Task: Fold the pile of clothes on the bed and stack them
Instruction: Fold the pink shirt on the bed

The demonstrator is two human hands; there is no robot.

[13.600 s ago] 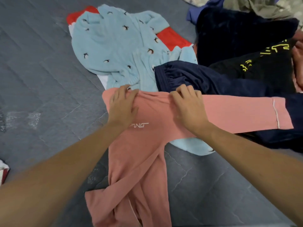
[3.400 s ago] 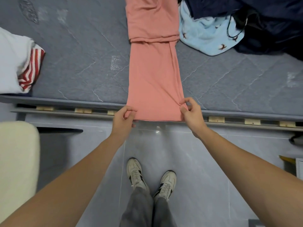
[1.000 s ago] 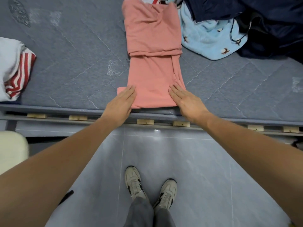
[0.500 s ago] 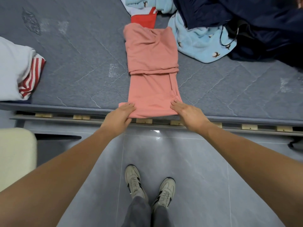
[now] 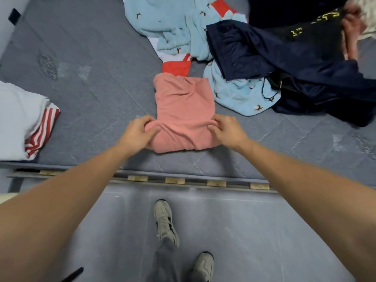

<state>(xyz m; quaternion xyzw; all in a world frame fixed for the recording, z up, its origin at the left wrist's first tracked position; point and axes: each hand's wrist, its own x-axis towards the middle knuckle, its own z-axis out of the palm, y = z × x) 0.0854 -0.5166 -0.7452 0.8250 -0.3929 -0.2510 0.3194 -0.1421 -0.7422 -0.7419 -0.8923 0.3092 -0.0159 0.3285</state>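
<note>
- The left hand (image 5: 138, 132) grips the left side of the folded pink top (image 5: 184, 117). Its fingers (image 5: 151, 131) are curled and pinch a bunch of the cloth.
- The right hand (image 5: 227, 131) grips the right side of the same top. Its fingers (image 5: 212, 127) are bent and pinch the cloth too.
- The pink top is folded into a thick square. It lies on the grey mattress (image 5: 91, 82) of the bed, near the front edge.
- Just behind the top a red and white piece of clothing (image 5: 176, 67) sticks out. It touches the top's far edge.
- A light blue fluffy garment (image 5: 173, 23) with small dark bird shapes lies behind and to the right of the top.
- Dark navy clothes (image 5: 264, 51) lie over the blue one on the right. A black garment (image 5: 309, 23) has yellow writing on it, but it is too blurry to read.
- Another person's hand (image 5: 352, 25) holds cloth at the far right corner.
- On the left of the bed sits a folded white cloth with red stripes (image 5: 30, 123), well apart from the top.
- Wooden slats (image 5: 175, 180) show under the front of the mattress.
- Down on the grey floor (image 5: 254, 231) are the person's two pale sneakers (image 5: 164, 218).
</note>
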